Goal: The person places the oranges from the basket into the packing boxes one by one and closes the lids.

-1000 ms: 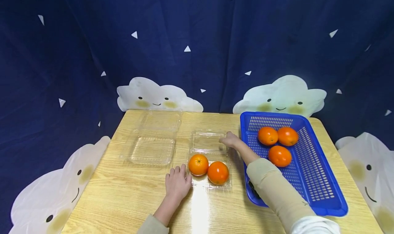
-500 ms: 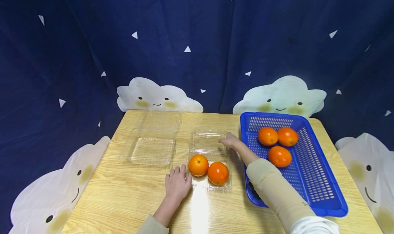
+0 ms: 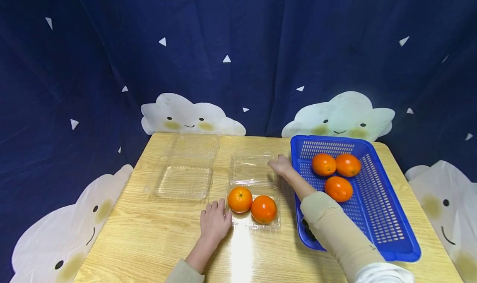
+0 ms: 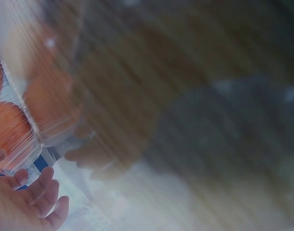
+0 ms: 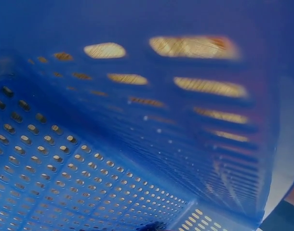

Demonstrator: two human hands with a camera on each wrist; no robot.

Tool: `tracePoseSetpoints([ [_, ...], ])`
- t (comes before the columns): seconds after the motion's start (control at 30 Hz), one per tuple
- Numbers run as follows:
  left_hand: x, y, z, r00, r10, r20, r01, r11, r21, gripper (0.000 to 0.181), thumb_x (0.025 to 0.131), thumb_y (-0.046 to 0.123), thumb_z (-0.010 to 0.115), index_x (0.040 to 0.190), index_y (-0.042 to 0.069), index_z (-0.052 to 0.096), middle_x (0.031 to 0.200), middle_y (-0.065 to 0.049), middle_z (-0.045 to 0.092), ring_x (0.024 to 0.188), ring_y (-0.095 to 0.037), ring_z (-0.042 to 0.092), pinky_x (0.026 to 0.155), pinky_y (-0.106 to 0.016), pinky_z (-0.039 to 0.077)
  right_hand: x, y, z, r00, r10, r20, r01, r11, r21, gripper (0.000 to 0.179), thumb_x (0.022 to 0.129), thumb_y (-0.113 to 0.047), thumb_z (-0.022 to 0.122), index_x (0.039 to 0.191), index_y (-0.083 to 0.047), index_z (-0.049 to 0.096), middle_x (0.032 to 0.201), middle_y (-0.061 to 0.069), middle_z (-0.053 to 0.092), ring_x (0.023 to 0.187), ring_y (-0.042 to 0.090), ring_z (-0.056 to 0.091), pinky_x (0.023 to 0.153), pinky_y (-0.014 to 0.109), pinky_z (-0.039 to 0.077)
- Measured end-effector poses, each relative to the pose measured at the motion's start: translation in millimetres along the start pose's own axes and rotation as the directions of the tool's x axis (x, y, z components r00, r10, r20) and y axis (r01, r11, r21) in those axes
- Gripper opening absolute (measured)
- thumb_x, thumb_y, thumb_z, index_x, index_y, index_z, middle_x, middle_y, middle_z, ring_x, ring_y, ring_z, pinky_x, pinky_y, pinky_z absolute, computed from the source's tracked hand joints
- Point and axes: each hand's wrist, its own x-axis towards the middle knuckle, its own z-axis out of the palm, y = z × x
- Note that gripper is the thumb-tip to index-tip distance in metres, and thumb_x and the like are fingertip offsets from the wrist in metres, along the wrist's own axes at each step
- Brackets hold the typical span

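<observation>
A clear plastic clamshell container [image 3: 277,225] lies opened out on the table, with two oranges [image 3: 240,199] side by side in its near half. My left hand [image 3: 215,221] rests at that half's left edge, fingers loosely bent and thumb beside the rim. In the left wrist view the hand [image 4: 31,202] shows close under the oranges [image 4: 9,132]. My right hand [image 3: 281,166] pinches the right edge of the lid [image 3: 251,169], which tilts up a little at its far side. Its fingertips are partly hidden in the head view.
A second clear clamshell container [image 3: 184,181] lies opened at the left. At the right, a blue basket [image 3: 391,200] holds three oranges [image 3: 338,189] under my right forearm. Its slotted wall [image 5: 137,120] fills the right wrist view. A dark curtain hangs behind the table.
My right hand has moved slightly up and away, and the lid's far edge has risen with it. The left hand and the oranges have stayed in place.
</observation>
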Motion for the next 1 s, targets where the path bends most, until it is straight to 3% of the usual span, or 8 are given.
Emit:
tracePoseSetpoints([
  [0.13,0.3,0.2,-0.2,1.000,-0.002,0.005,0.002,1.000,-0.012,0.026,0.081,0.030,0.046,0.096,0.010,0.050,0.084,-0.007,0.052,0.078,-0.028,0.048,0.063,-0.038,0.036,-46.2,-43.7,-20.5,1.000,0.020,0.014,-0.020,0.999,0.026,0.073,0.084,-0.027,0.052,0.137,0.013,0.021,0.139,0.032,0.028,0.129,0.041,0.028,0.104,0.047,0.027],
  [0.17,0.3,0.3,-0.2,1.000,-0.001,0.007,0.001,1.000,-0.015,0.026,0.081,0.030,0.046,0.097,0.009,0.051,0.084,-0.007,0.052,0.079,-0.028,0.048,0.063,-0.038,0.036,-42.4,-43.2,-19.0,1.000,0.004,-0.022,-0.003,1.000,0.016,0.072,0.083,-0.029,0.052,0.134,0.014,0.026,0.135,0.035,0.032,0.126,0.042,0.032,0.100,0.045,0.033],
  [0.37,0.5,0.2,-0.3,1.000,0.004,0.011,-0.003,1.000,-0.022,0.029,0.081,0.030,0.047,0.101,0.009,0.052,0.086,-0.008,0.053,0.080,-0.027,0.049,0.064,-0.038,0.036,-83.2,-81.5,-35.0,0.995,-0.019,-0.093,0.023,0.999,0.037,0.064,0.082,-0.025,0.052,0.130,0.014,0.035,0.127,0.035,0.042,0.118,0.042,0.042,0.096,0.043,0.037],
  [0.4,0.6,0.0,-0.2,1.000,0.005,0.011,-0.004,1.000,-0.021,0.029,0.082,0.030,0.047,0.101,0.009,0.052,0.086,-0.008,0.053,0.080,-0.027,0.049,0.064,-0.038,0.036,-90.8,-89.4,-38.9,0.997,0.006,-0.079,-0.002,0.999,0.045,0.064,0.082,-0.021,0.051,0.132,0.014,0.032,0.128,0.033,0.043,0.119,0.040,0.041,0.100,0.046,0.033],
  [0.57,0.7,-0.5,0.3,1.000,0.006,0.014,-0.005,1.000,-0.024,0.031,0.081,0.029,0.046,0.103,0.008,0.053,0.087,-0.008,0.054,0.081,-0.027,0.049,0.064,-0.038,0.037,-99.9,-99.4,-45.5,0.995,0.006,-0.096,0.001,0.997,0.075,0.059,0.085,-0.019,0.048,0.131,0.013,0.034,0.117,0.029,0.051,0.107,0.036,0.049,0.092,0.044,0.039],
  [0.77,0.5,-0.4,-0.3,1.000,0.002,0.019,-0.001,1.000,-0.025,0.036,0.081,0.029,0.045,0.108,0.007,0.053,0.092,-0.010,0.056,0.084,-0.029,0.050,0.067,-0.040,0.038,-102.6,-104.7,-48.5,0.994,0.047,-0.102,-0.024,0.976,0.216,0.052,0.086,-0.019,0.048,0.129,0.008,0.037,0.127,0.026,0.045,0.115,0.035,0.045,0.094,0.042,0.037],
  [1.0,0.5,0.3,-0.9,1.000,0.001,0.012,-0.001,1.000,-0.027,0.033,0.082,0.029,0.045,0.106,0.008,0.054,0.089,-0.009,0.055,0.083,-0.028,0.050,0.066,-0.040,0.038,-105.3,-110.7,-51.4,0.983,0.050,-0.176,0.005,0.953,0.301,0.047,0.088,-0.023,0.048,0.123,0.008,0.045,0.119,0.024,0.051,0.108,0.031,0.048,0.093,0.040,0.037],
])
